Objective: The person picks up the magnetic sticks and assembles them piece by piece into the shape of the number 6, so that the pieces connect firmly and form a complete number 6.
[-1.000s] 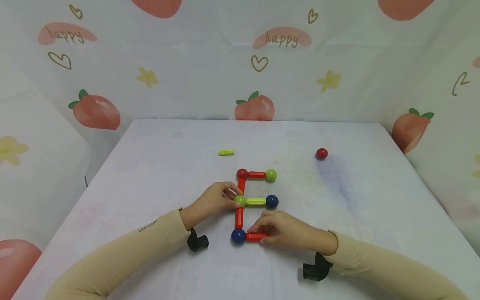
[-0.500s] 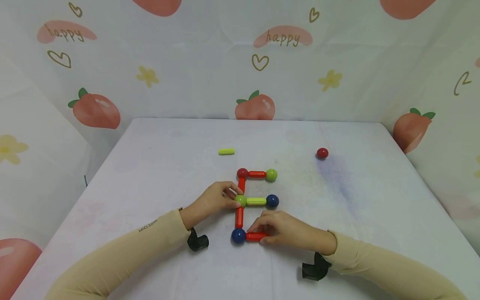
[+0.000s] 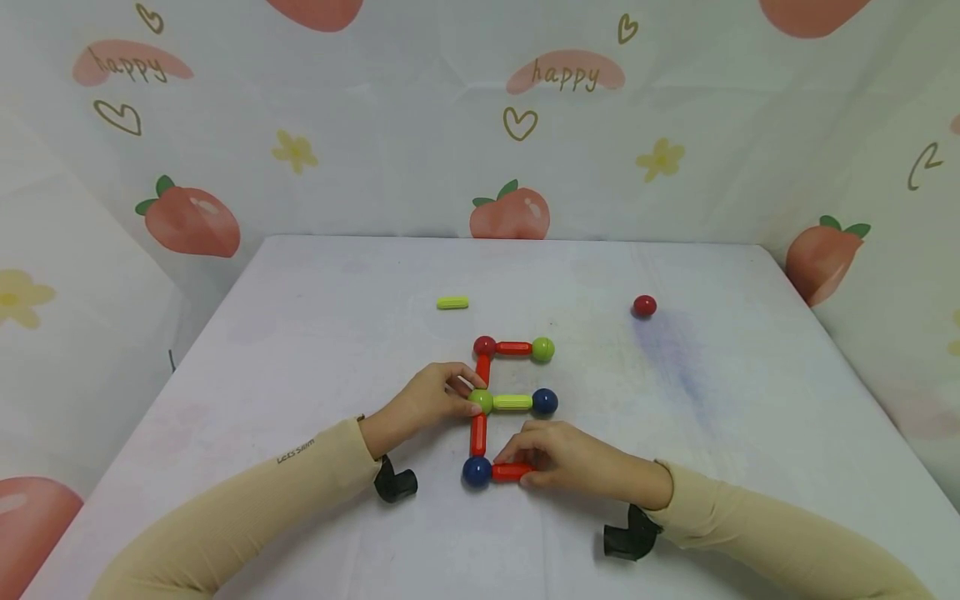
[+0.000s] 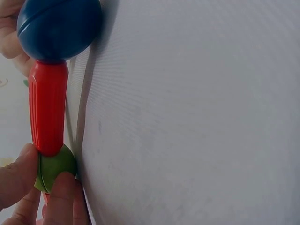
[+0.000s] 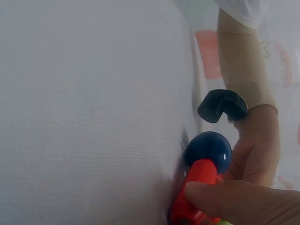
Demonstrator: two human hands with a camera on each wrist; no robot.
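A flat figure of magnetic sticks and balls, shaped like an F with a foot bar, lies mid-table. My left hand (image 3: 435,396) pinches its middle green ball (image 4: 57,168) between thumb and fingers. From that ball a yellow-green stick (image 3: 512,403) runs right to a blue ball (image 3: 545,402). A red stick (image 4: 48,108) links it down to the lower blue ball (image 3: 477,472). My right hand (image 3: 573,458) grips the lower red stick (image 5: 193,190), whose left end meets that blue ball. The stick's right end is hidden by the fingers in the head view.
Atop the figure, a red ball (image 3: 484,347) joins a red stick (image 3: 513,348) ending in a green ball (image 3: 543,349). A loose yellow-green stick (image 3: 452,303) lies farther back. Off to the right sits a loose red ball (image 3: 644,306). A printed cloth (image 3: 405,125) hangs behind the table.
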